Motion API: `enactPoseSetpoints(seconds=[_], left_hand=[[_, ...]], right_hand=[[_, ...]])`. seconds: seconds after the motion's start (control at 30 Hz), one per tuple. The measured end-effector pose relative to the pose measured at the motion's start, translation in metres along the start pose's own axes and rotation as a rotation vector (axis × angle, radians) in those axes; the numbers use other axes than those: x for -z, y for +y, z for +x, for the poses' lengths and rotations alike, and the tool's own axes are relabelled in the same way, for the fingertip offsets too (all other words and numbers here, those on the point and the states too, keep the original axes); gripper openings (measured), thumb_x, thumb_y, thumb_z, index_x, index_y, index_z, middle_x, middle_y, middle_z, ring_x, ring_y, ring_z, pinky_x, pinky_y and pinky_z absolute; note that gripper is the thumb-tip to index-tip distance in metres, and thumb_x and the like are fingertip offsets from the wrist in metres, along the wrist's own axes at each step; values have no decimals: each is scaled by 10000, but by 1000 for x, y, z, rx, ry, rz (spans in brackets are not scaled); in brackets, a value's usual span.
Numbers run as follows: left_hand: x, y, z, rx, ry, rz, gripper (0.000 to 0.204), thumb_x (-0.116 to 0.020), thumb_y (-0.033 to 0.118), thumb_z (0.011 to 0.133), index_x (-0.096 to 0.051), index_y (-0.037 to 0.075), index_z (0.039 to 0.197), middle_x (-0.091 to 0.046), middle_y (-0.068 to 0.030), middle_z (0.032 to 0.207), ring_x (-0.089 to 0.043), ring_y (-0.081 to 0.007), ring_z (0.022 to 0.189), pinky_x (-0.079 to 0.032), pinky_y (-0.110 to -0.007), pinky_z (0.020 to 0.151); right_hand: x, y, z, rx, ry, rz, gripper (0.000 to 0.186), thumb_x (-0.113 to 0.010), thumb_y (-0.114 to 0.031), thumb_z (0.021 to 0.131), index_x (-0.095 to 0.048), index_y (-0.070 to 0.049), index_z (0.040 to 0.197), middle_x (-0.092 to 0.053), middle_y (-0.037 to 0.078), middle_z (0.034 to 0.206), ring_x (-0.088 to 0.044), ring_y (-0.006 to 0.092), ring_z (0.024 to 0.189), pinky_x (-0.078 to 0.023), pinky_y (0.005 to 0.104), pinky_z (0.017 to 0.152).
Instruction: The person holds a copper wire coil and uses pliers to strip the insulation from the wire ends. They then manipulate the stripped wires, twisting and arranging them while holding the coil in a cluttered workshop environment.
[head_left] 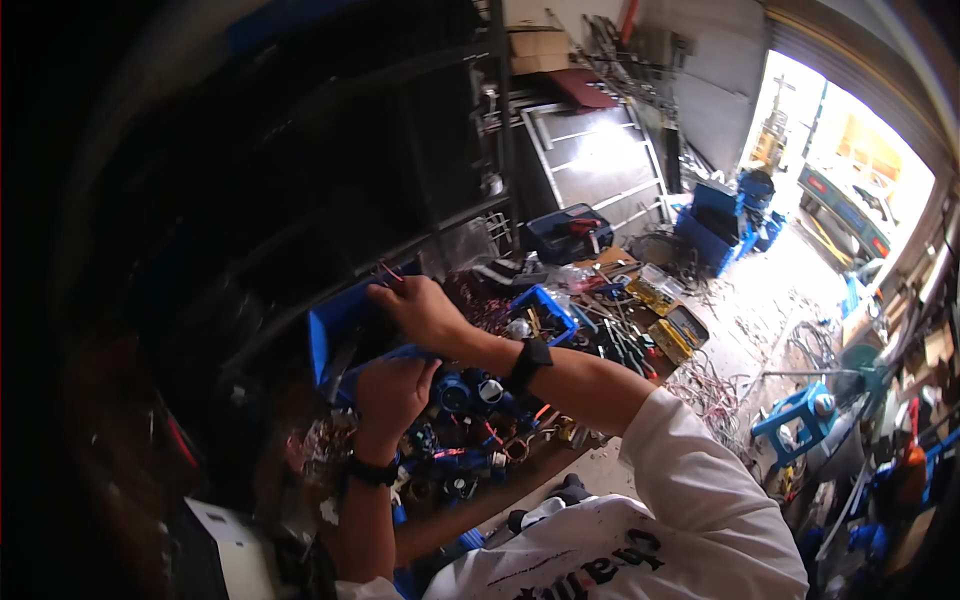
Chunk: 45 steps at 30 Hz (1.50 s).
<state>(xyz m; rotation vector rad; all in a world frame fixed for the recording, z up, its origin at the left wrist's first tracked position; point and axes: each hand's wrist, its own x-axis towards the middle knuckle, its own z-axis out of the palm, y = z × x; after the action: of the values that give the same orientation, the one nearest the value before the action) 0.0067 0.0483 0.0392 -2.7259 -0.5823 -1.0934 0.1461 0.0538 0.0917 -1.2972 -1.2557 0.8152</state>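
My right hand is raised over a blue bin, its fingers pinched together. A thin red strand, which looks like a piece of wire, sticks out at its fingertips. Lower down, at the bin's near edge, my left hand is closed with its thumb pointing up; whatever it holds is hidden. The bin's inside is dark. Just right of my left hand lie several round blue housings among cables and small parts on the bench. Each wrist wears a black band.
Beyond my right forearm sit a small blue tray of parts, loose pliers and screwdrivers, and a yellow tool case. Dark shelving stands behind the bin. Cables litter the floor near a blue stool. Blue crates stand toward the bright doorway.
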Motion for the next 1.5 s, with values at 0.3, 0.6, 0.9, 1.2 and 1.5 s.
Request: enactPoseSetpoints(seconds=[0.3,0.6,0.9,1.2,1.5], left_hand=[[33,10,-27,-88,409,134,171,-727,146,795,-614,111,918,-599,-76,814,-597,-239,771,-467,-410,742],[12,12,-15,1214,790,-1377,445,-411,460,1008,-572,46,991,-617,-35,891,-598,-163,881,-490,-346,781],[43,-2,9,939,920,-1666,447,-375,417,1032,-313,159,671,-275,40,623,-274,-105,583,-278,-257,565],[30,-5,6,802,893,-1617,428,-395,451,1014,-439,131,734,-522,-18,824,-503,-162,858,-411,-302,817],[29,2,2,845,732,-1503,483,-301,500,1020,-545,84,992,-672,-145,1019,-619,-210,976,-487,-351,860]], right_hand=[[2,0,6,-5,-21,249,436,-604,-417,931,-631,0,805,-520,-22,599,-441,59,521,-357,262,461],[-13,-4,-10,-43,-70,497,387,-549,-380,975,-473,-132,688,-406,-54,523,-339,50,398,-228,233,362],[-39,18,-32,13,-120,19,385,-557,-363,975,-599,-77,721,-451,-47,535,-379,27,466,-269,223,416],[-37,28,-37,224,-183,-45,281,-626,-255,909,-610,15,988,-619,87,733,-520,99,680,-442,304,624],[-40,23,-44,101,-527,100,424,-593,-88,849,-446,51,1221,-649,82,875,-623,119,816,-506,280,692]])
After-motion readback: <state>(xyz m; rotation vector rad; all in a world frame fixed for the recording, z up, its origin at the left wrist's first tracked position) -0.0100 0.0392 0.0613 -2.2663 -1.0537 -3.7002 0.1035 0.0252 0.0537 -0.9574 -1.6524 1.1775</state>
